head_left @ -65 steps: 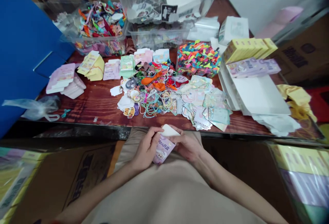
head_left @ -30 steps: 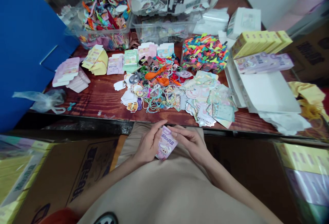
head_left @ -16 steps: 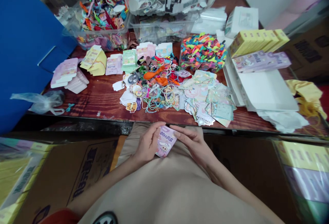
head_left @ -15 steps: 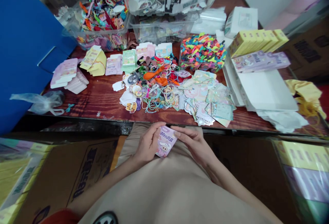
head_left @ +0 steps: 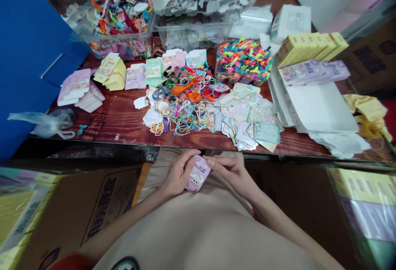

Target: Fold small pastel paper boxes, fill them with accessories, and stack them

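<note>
White top flap gone from view since earlier; left hand [head_left: 179, 175] and right hand [head_left: 230, 171] closed on pink cartoon box [head_left: 198, 175], lower centre, fingers wrapped around its sides.

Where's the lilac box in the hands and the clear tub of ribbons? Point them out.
Lilac box [head_left: 197, 174]: head view, on its printed front.
Clear tub [head_left: 123, 49]: head view, on its front wall.

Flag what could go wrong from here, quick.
The pink-purple card box looks thin, and it is pressed between the left hand and right hand, so a firm grip could crease it. It is held below the edge of the wooden table, so a slip could drop it. Reaching across the loose pile of elastic cords could snag and scatter them.
</note>
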{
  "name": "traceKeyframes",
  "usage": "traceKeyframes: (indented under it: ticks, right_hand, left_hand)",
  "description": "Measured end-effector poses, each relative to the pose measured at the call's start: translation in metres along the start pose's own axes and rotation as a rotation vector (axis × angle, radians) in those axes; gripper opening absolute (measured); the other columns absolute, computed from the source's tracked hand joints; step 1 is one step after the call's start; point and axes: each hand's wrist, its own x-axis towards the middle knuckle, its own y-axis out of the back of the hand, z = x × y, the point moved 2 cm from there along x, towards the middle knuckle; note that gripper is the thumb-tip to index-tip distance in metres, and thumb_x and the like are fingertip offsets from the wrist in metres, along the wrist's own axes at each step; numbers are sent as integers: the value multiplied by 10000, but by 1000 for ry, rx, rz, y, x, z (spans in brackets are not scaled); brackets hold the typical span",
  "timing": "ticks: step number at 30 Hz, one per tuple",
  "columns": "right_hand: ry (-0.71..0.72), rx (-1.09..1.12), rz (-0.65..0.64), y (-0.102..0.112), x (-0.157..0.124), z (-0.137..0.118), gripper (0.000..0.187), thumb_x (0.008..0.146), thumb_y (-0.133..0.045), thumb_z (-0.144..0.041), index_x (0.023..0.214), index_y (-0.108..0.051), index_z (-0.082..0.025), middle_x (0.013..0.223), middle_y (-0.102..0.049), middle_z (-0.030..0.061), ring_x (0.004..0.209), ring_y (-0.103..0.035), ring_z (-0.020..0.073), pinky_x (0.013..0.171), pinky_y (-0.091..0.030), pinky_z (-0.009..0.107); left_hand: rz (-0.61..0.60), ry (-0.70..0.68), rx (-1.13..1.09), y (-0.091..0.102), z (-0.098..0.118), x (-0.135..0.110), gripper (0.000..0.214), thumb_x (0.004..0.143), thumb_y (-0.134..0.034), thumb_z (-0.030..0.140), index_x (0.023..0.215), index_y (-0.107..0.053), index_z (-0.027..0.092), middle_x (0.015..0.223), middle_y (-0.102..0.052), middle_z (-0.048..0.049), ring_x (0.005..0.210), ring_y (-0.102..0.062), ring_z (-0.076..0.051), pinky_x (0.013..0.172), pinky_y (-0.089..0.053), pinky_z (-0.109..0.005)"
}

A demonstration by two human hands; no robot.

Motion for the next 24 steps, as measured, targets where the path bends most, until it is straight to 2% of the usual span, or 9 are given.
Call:
traceKeyframes:
  ticks: [4,9,12,14,16,18,20,22,24]
  right_hand:
    - [157,-159,-43,-6,-6,-5,297,867,-698,-389,1152,-743,-319,931,-736,35,846,-646,196,772,-526,332]
    - [145,-208,29,-17,-8,-9,275,906,-647,-405,1136,-757,-302,947,-739,42,852,-660,202,776,-522,334]
    - [172,-186,109,-2,3,-21,259,888,-664,-430,1083,-772,-298,994,-757,37,881,-679,214,808,-539,354]
    - [283,-197,305,31,13,-42,244,858,-698,-432,1039,-778,-290,1033,-756,36,931,-679,220,851,-540,366]
    - [452,-245,633,82,23,-70,265,837,-713,-441,1037,-768,-277,1029,-746,35,945,-664,210,873,-534,362]
    - [587,-320,902,142,37,-99,354,835,-694,-467,1105,-732,-241,946,-726,38,860,-652,192,817,-541,350]
    - [685,-381,1089,200,55,-122,436,835,-651,-500,1134,-695,-185,868,-690,40,754,-627,178,747,-546,349]
    - [691,-499,1245,248,75,-137,470,860,-582,-500,1133,-671,-128,864,-669,67,706,-608,181,698,-539,356]
    - [603,-732,1345,280,92,-145,425,876,-550,-443,1122,-668,-117,850,-656,75,737,-608,198,746,-528,378]
  left_hand:
    - [-16,12,-57,1,1,0,308,987,-424,390,1106,-643,209,962,-706,-42,782,-634,-147,710,-510,-251]
    - [43,69,-117,1,5,2,335,966,-458,494,1010,-643,217,910,-684,-32,794,-626,-157,718,-519,-255]
    - [53,116,-220,-1,5,4,434,969,-433,545,1284,-543,267,1078,-673,-59,762,-625,-151,639,-520,-251]
    - [8,138,-322,-4,4,5,543,985,-373,559,1465,-344,306,1089,-654,-64,631,-580,-126,512,-473,-235]
    - [-21,142,-369,-8,2,6,586,989,-355,561,1506,-249,306,1035,-638,-52,567,-539,-112,465,-439,-227]
    - [-36,147,-342,-11,-1,7,585,977,-390,570,1475,-302,276,977,-629,-39,568,-533,-107,484,-445,-224]
    - [-57,155,-289,-13,-5,8,577,954,-431,594,1408,-400,240,898,-624,-22,551,-520,-101,503,-452,-223]
    - [-71,153,-258,-15,-9,10,575,927,-462,621,1335,-477,216,829,-614,-7,538,-515,-98,512,-456,-222]
    - [-58,145,-242,-14,-11,13,570,908,-488,630,1284,-521,203,800,-608,-2,540,-519,-99,520,-461,-222]
